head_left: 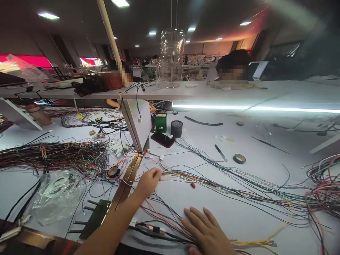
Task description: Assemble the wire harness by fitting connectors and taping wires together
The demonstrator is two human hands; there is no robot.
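Observation:
My left hand (149, 182) is closed, thumb and fingers pinched together, at the left end of a bundle of thin coloured wires (193, 179); its fingertips are partly hidden. From there the wires run rightward across the white table. My right hand (205, 228) lies palm down with fingers spread, resting by black and red wires (170, 233) near the front edge. Between the hands and the bundle sits a small red connector (192, 185). White connectors (162, 158) lie just beyond my left hand. Yellow wires (252, 243) extend out right of my right hand.
A roll of black tape (239, 158), a craft knife (221, 153), a phone (163, 139), a mesh cup (176, 129) and a green box (160, 123) lie farther back. Left are a wire heap (58, 156) and a plastic bag (57, 196). People sit beyond the shelf (202, 92).

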